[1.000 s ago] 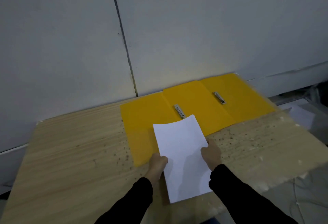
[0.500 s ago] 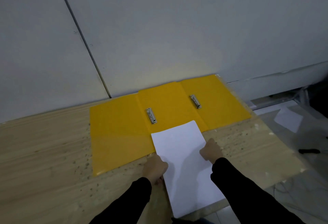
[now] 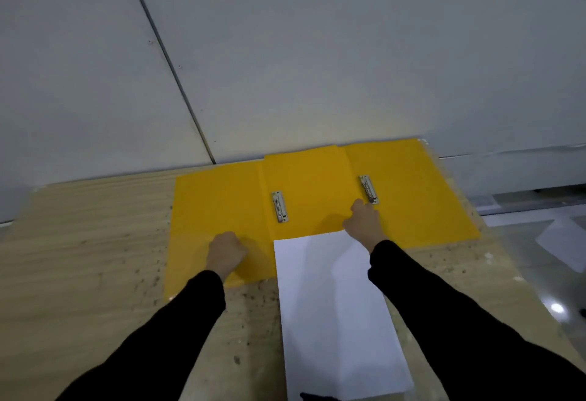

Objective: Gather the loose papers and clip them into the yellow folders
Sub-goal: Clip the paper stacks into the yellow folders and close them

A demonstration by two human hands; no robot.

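Note:
Two open yellow folders lie overlapping against the wall: the left folder (image 3: 218, 210) and the right folder (image 3: 421, 204). Each has a metal clip, the left clip (image 3: 280, 207) and the right clip (image 3: 368, 189). A stack of white papers (image 3: 333, 305) lies in front of them and reaches over the table's near edge. My left hand (image 3: 225, 251) rests as a fist on the left folder's left flap. My right hand (image 3: 363, 224) has its fingers curled at the lower end of the right clip. Whether it grips the clip is hidden.
The wooden table (image 3: 79, 258) stands against a grey panel wall (image 3: 285, 51). Its right edge lies just past the right folder. A loose white sheet (image 3: 567, 242) lies on the floor to the right.
Both hands have let go of the paper stack. My left hand moved onto the left folder's flap, and my right hand moved forward to the right clip. The stack lies flat.

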